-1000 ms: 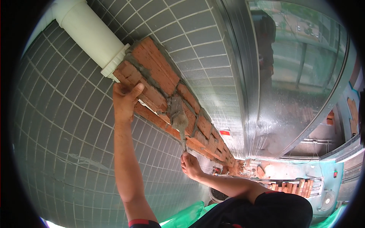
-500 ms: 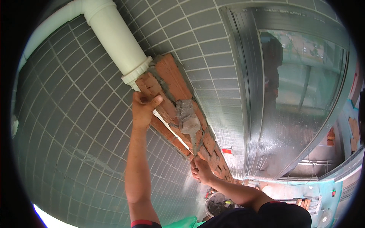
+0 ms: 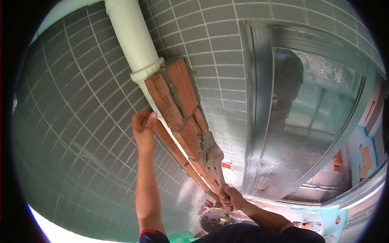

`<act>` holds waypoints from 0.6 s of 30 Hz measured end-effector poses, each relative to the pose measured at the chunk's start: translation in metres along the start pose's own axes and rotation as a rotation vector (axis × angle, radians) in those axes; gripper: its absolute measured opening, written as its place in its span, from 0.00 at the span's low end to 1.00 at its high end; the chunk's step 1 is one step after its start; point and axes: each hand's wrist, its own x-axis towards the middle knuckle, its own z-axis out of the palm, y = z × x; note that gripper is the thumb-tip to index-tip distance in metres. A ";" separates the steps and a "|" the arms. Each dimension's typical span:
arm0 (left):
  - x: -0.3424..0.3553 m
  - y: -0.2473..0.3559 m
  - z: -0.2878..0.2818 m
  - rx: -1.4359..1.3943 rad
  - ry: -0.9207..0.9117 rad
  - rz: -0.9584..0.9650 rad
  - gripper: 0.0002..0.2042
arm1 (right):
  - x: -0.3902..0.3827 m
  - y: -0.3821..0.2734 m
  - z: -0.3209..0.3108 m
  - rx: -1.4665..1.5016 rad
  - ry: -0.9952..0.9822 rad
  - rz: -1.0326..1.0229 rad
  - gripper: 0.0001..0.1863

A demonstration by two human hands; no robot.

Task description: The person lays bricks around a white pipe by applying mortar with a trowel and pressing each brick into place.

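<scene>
My right hand (image 3: pixel 231 198) is closed round the handle of a trowel (image 3: pixel 213 156), whose blade carries grey mortar and lies over the right side of a narrow brick column (image 3: pixel 189 135). Off the column's left side, near the white pipe, my left hand (image 3: pixel 144 121) is raised with its fingers curled and thumb up. Nothing shows in it. Bricks (image 3: pixel 164 99) at the column's top sit against each other with grey mortar in the joints. A thick white pipe (image 3: pixel 133 38) runs down beside them, and a thin pale stretch of it shows along the column.
Grey tiled wall (image 3: pixel 81 81) spreads out on both sides. To the right is a metal-framed glass window (image 3: pixel 312 109) with reflections. Low down stand a bucket (image 3: pixel 210 220) of mortar and some green sheeting (image 3: pixel 180 237). A small red tag (image 3: pixel 226 165) is by the wall.
My left hand has come off the top brick and moved down and left. The trowel in my right hand has shifted down and right along the column. The view has tilted slightly.
</scene>
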 end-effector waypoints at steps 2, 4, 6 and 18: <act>-0.063 -0.028 -0.018 -0.081 0.029 -0.062 0.13 | -0.013 0.002 -0.011 0.044 -0.018 0.132 0.31; -0.162 -0.067 -0.032 -0.107 0.111 -0.298 0.10 | -0.024 0.010 -0.022 0.167 -0.123 0.241 0.28; -0.268 -0.096 -0.031 -0.066 0.067 -0.610 0.12 | -0.035 0.008 -0.028 0.165 -0.155 0.317 0.29; -0.569 -0.081 -0.018 -0.650 0.245 -1.619 0.30 | -0.071 0.119 -0.075 -0.002 0.100 1.179 0.26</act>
